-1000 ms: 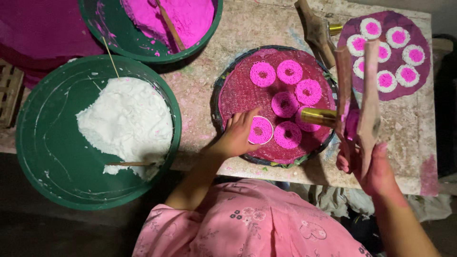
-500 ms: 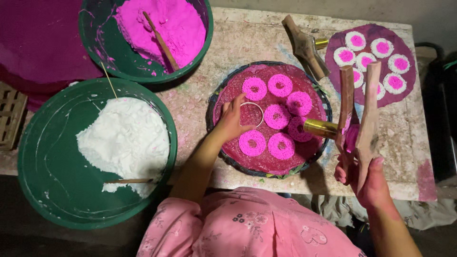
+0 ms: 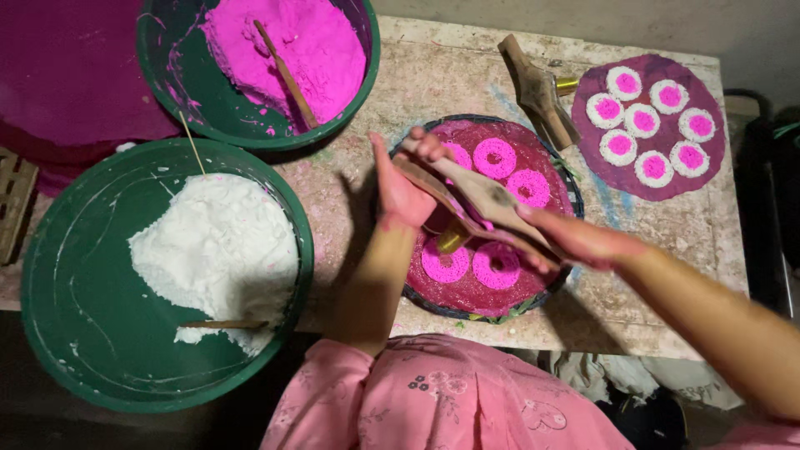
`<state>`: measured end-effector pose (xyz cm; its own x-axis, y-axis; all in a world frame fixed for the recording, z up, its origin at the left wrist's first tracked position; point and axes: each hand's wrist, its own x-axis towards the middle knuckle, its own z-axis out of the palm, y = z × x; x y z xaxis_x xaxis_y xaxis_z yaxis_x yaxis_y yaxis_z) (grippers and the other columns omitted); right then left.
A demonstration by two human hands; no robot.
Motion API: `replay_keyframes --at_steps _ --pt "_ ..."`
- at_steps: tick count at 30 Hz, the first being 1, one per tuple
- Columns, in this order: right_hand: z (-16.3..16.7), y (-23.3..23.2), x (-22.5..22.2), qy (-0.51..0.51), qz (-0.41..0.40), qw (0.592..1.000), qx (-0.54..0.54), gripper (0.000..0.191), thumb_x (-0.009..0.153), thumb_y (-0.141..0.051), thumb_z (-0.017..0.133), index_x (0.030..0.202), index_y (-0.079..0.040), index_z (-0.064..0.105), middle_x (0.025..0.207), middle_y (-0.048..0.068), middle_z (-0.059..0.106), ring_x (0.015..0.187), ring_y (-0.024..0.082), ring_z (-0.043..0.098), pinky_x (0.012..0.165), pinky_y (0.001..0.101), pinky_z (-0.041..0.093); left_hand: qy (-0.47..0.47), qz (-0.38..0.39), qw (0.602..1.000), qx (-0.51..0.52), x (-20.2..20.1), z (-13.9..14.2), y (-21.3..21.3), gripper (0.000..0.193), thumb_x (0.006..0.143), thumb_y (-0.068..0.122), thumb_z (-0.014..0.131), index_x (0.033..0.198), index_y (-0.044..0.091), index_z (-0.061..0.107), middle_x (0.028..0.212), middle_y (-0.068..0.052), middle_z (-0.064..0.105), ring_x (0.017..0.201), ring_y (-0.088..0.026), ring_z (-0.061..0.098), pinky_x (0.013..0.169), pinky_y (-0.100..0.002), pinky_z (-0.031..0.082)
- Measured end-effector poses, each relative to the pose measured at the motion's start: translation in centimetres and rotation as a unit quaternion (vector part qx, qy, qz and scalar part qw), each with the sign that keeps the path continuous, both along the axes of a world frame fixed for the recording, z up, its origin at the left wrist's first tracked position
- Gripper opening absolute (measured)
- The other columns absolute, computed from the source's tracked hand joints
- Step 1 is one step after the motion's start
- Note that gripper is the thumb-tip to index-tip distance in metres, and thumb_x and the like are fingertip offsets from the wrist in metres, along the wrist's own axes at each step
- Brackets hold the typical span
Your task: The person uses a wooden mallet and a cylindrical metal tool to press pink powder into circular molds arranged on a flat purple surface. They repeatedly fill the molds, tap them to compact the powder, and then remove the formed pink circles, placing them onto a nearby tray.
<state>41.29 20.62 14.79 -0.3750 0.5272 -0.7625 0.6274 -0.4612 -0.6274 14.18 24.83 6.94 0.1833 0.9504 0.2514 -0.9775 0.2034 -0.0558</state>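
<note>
A wooden two-handled press (image 3: 483,196) with a brass nozzle (image 3: 452,240) lies slanted over a round dark-red tray (image 3: 467,293). My left hand (image 3: 400,193) grips the handles' upper left ends. My right hand (image 3: 575,242) is closed around the handles at their lower right. Several pink dough rings (image 3: 495,157) lie on the tray, some hidden under the press and hands. The nozzle points down at the tray near two rings at its front.
A green basin (image 3: 58,333) of white dough (image 3: 217,250) stands at the left, and a green basin (image 3: 167,75) of pink dough (image 3: 308,42) behind it. A second wooden press (image 3: 537,92) and a purple mat (image 3: 712,162) with white-and-pink rings lie at the back right.
My left hand left the rings on the tray and took hold of the press. My right hand swung the press from upright at the right to across the tray.
</note>
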Motion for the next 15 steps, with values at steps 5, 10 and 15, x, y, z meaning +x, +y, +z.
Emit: replay_keyframes --at_steps 5,10,15 --pt "2.2 3.2 -5.2 -0.143 0.111 0.963 0.2 0.074 0.103 -0.063 0.035 0.104 -0.001 0.075 0.079 0.015 0.068 0.071 0.024 0.063 0.069 0.0404 0.049 -0.024 0.084 0.989 -0.121 -2.6 -2.8 1.9 0.052 0.101 0.064 0.045 0.082 0.016 0.047 0.072 0.003 0.041 0.068 -0.014 0.042 0.081 -0.035 0.042" --pt "1.6 2.9 -8.4 -0.117 0.152 0.934 0.301 0.068 0.099 -0.059 0.035 0.123 -0.005 0.068 0.092 0.021 0.074 0.087 0.033 0.072 0.087 0.0453 0.052 -0.036 0.112 0.987 -0.111 -4.7 -4.9 2.2 0.051 0.099 0.065 0.047 0.08 0.018 0.043 0.069 0.005 0.037 0.065 -0.012 0.038 0.075 -0.031 0.038" --pt "2.3 2.8 -7.9 -0.165 0.168 0.934 0.268 0.068 0.1 -0.059 0.034 0.112 -0.005 0.073 0.088 0.023 0.074 0.086 0.037 0.073 0.085 0.0467 0.052 -0.025 0.117 0.979 -0.163 -3.4 -6.0 1.6 0.051 0.097 0.065 0.048 0.076 0.02 0.041 0.066 0.006 0.035 0.061 -0.01 0.035 0.071 -0.03 0.035"
